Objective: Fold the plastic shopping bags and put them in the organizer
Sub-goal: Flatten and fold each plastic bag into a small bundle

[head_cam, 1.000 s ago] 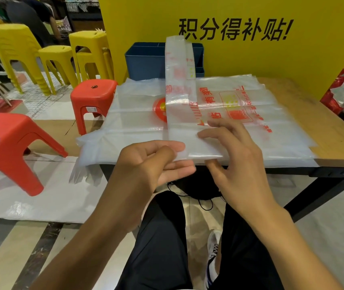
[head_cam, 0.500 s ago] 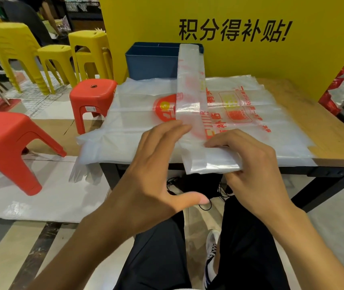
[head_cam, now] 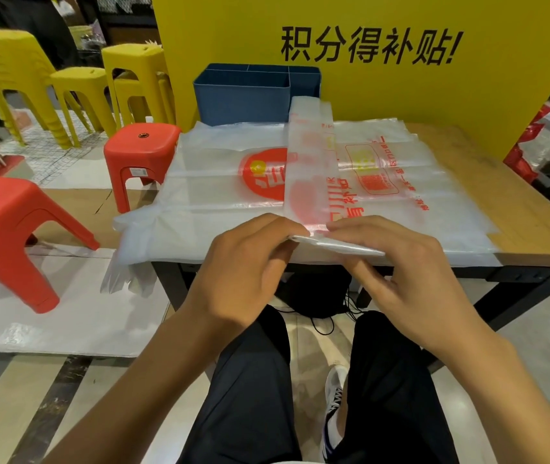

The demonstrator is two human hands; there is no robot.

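A clear plastic bag folded into a long narrow strip (head_cam: 310, 162) lies lengthwise over a stack of flat plastic bags (head_cam: 220, 202) with red print on the wooden table (head_cam: 528, 216). My left hand (head_cam: 247, 266) and my right hand (head_cam: 394, 262) both pinch the strip's near end at the table's front edge, lifted slightly off the stack. The strip's far end reaches the dark blue organizer (head_cam: 243, 95), which stands at the back of the table with several compartments.
A yellow board with black characters (head_cam: 367, 45) stands behind the table. Red stools (head_cam: 140, 152) and yellow stools (head_cam: 76, 92) stand on the left. Red-and-clear packages (head_cam: 548, 142) lie at the right. My legs are under the table's front edge.
The strip has been folded narrower. My left hand came back from open above the bags to pinch the strip's near end beside my right hand.
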